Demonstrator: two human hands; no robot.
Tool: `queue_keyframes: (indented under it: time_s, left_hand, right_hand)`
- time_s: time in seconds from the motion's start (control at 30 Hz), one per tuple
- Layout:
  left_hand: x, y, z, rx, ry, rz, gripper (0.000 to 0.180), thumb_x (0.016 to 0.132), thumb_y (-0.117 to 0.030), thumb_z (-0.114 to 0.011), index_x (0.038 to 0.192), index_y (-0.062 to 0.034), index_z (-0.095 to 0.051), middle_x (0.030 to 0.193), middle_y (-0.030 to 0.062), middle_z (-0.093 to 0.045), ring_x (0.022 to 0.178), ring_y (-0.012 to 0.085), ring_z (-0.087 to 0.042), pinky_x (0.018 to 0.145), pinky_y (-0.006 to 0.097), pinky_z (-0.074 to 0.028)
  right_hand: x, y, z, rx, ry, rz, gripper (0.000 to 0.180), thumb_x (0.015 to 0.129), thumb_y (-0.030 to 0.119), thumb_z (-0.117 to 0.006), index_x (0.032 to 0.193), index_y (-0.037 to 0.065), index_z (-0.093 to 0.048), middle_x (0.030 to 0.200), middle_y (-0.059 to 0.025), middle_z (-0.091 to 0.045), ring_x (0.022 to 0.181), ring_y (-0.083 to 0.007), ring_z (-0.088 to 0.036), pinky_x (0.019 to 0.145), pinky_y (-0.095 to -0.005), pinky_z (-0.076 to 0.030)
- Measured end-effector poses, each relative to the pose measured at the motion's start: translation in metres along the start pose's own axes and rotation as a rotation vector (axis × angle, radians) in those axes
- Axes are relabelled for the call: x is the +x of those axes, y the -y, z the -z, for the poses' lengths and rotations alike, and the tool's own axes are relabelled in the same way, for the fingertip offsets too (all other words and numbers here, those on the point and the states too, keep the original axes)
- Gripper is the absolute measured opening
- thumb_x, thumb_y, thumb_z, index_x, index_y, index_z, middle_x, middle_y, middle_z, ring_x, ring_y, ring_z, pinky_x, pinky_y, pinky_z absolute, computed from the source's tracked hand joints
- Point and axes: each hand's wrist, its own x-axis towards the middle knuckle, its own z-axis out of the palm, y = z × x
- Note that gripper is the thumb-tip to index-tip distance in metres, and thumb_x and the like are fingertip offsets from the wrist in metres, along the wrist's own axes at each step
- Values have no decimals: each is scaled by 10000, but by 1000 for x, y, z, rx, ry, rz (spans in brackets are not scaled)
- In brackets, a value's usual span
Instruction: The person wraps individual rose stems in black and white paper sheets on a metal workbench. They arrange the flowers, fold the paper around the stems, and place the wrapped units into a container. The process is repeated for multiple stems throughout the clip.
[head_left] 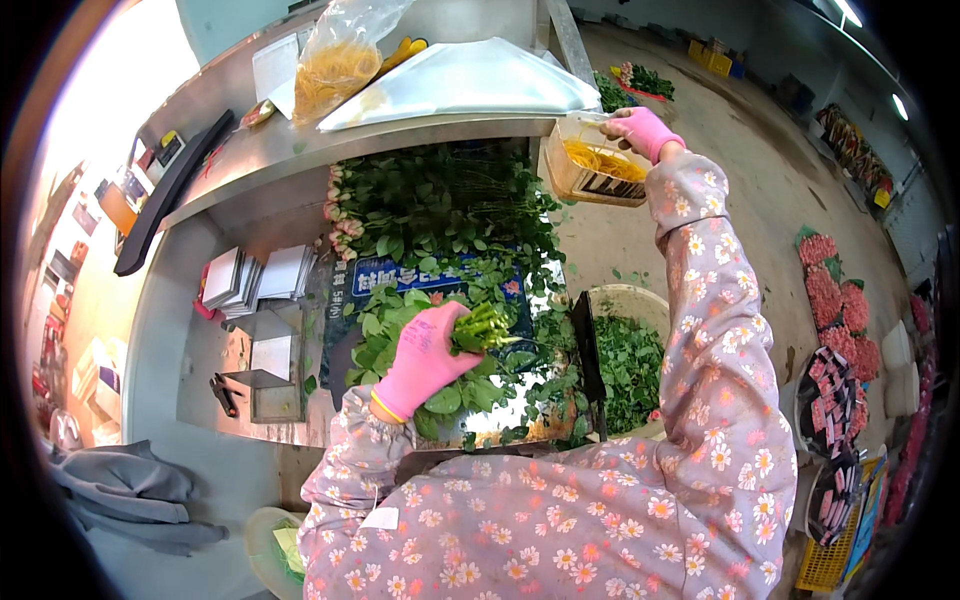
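My left hand (425,360), in a pink glove, is closed around a bunch of green stems (482,330) above the worktable. The cut ends point right, and leaves (375,325) spread out on the hand's left side. Far to the right, my right hand (643,132), also in a pink glove, is raised with its fingers bent together over the rim of a basket (572,180). Yellow rubber bands (605,160) lie in that basket. The right fingertips are beside the corner of a stack of clear plastic sheets (470,85); what they pinch is too small to tell.
Pale pink roses (345,225) with long leafy stems lie at the back of the table. A bin of cut leaves (628,370) stands right of it. Left are white cards (285,272), a metal holder (275,400) and black clippers (224,395). A shelf edge (400,142) overhangs the table.
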Motion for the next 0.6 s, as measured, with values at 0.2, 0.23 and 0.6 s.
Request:
queue_keyframes:
  time_s: [0.2, 0.23, 0.6]
  left_hand:
    - [-4, 6, 20, -3, -63, -2, 454, 620, -184, -758, 987, -67, -517, 876, 140, -591, 860, 334, -574, 742, 389, -459]
    - [-5, 8, 26, -23, -38, 21, 489, 623, -183, -758, 1029, -58, -516, 921, 150, -591, 887, 334, -569, 762, 387, -456]
    - [-24, -3, 66, -300, 250, 130, 541, 624, -166, -750, 1096, -33, -523, 969, 146, -591, 917, 310, -572, 799, 365, -447]
  right_hand:
    - [-53, 25, -3, 963, 124, 27, 367, 905, 209, -486, 1225, 32, -522, 744, -10, -586, 508, -41, -415, 464, -162, -333]
    - [-73, 42, -13, 1087, 119, 70, 394, 908, 200, -474, 1262, 29, -493, 738, -13, -589, 499, -42, -418, 463, -166, -346]
    - [-209, 164, -113, -777, 429, 1232, 337, 703, 287, -669, 967, 110, -558, 908, -38, -582, 870, -221, -579, 685, -343, -490]
